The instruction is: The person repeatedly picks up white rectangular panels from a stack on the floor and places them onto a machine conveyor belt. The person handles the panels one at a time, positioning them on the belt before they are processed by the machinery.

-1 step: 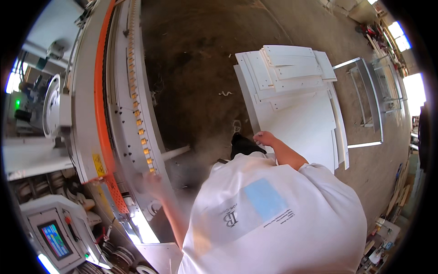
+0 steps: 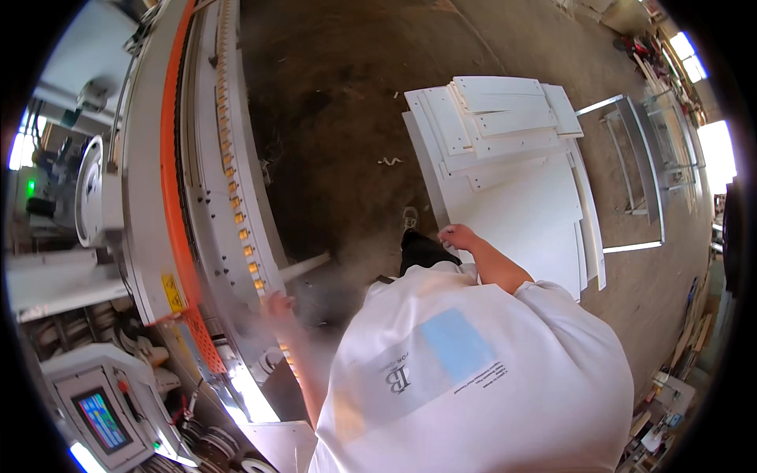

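Note:
My left hand [image 2: 277, 306] is at the near end of a long machine rail with a row of small yellow rollers [image 2: 243, 234]. Haze and motion smear its fingers, and whether it touches the rail I cannot tell. In front of my body, my right hand [image 2: 456, 236] is held with its fingers curled in. What lies inside those fingers, if anything, is hidden. Just right of that hand is a stack of white panels [image 2: 512, 213], uneven at the edges, some with small drilled holes.
An orange guard strip [image 2: 175, 189] runs along the machine on the left. A control box with a lit screen [image 2: 102, 418] stands at lower left. Beyond the panels is a metal frame [image 2: 650, 173]. A curled white scrap [image 2: 389, 162] lies on the brown floor.
My left hand has shifted slightly to the right beside the rail. The right hand and the panel stack stay nearly where they were.

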Motion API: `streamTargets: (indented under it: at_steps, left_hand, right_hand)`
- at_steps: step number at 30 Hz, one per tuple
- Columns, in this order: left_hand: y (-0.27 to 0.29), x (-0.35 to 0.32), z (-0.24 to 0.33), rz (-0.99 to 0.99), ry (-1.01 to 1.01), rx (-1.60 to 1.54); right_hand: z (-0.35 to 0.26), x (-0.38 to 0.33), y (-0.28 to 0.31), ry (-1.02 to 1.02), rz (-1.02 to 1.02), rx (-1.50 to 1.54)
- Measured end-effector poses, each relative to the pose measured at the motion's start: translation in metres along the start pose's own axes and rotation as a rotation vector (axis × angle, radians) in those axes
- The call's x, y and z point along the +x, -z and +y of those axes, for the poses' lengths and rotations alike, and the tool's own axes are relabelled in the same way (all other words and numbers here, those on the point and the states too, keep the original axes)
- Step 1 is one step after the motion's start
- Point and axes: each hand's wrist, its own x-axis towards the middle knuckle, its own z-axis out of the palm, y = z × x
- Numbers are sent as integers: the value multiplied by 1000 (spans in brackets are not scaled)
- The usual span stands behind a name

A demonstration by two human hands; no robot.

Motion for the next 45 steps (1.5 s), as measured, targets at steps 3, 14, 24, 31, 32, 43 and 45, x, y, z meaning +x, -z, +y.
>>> streamTargets:
  at_steps: [3,14,24,31,32,43,45]
  left_hand:
    - [-75,-19,-18,-384,262,-126]
    - [-215,-47,-32,-935,212,874]
    - [-232,-55,-22,-814,494,894]
    - [-241,-52,-20,-837,466,863]
    - [-238,-51,-28,-860,431,879]
    - [-370,-26,-18,-880,333,373]
    - [-378,-21,-20,-817,436,179]
  right_hand:
    - [-12,35,32,34,42,6]
    - [-33,155,239,-17,548,-477]
    - [-75,246,342,101,438,-1103]
    - [-78,240,330,201,354,-1152]
    - [-84,232,322,218,315,-1153]
    - [-215,71,153,803,189,-872]
    - [-246,31,124,888,199,-820]
